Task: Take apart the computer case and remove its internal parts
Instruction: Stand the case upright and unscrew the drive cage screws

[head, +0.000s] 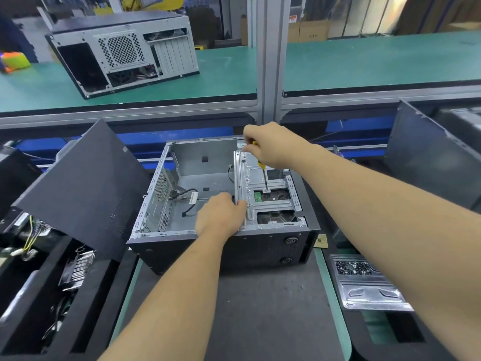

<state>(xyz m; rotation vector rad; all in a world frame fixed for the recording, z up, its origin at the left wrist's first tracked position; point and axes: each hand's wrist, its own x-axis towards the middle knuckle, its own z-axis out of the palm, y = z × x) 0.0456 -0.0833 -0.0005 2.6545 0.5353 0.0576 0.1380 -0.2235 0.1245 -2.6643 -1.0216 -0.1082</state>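
1. The computer case (223, 246) lies on its side at the centre of the frame, on a dark mat (260, 308) on the green tabletop (330, 290). Its open side faces up, and its long axis runs left to right across the frame, slightly skewed.
2. The perforated rear panel of the case sits at the left end; the end holding the silver drive cage (268, 201) points toward the right of the frame.
3. The left hand (221, 217) rests at the case's near rim, fingers curled against the left edge of the drive cage, gripping it.
4. The right hand (270, 147) is closed round the yellow handle of a screwdriver (263, 173). The shaft stands nearly upright, tip down on a screw on top of the cage.
5. Inside the case, a loose black cable (187, 201) with a white tag lies on the bare metal floor, left of the cage.
6. A black side panel (86, 188) leans tilted at the left of the frame, just beside the case.
7. At lower left a black bin (101, 295) holds removed parts, among them a finned heatsink (80, 267) and wires.
8. At lower right a clear plastic tray (369, 293) holds small dark screws in its far compartment.
9. A second computer case (122, 50) lies on the far green bench at upper left, its rear facing the viewer.
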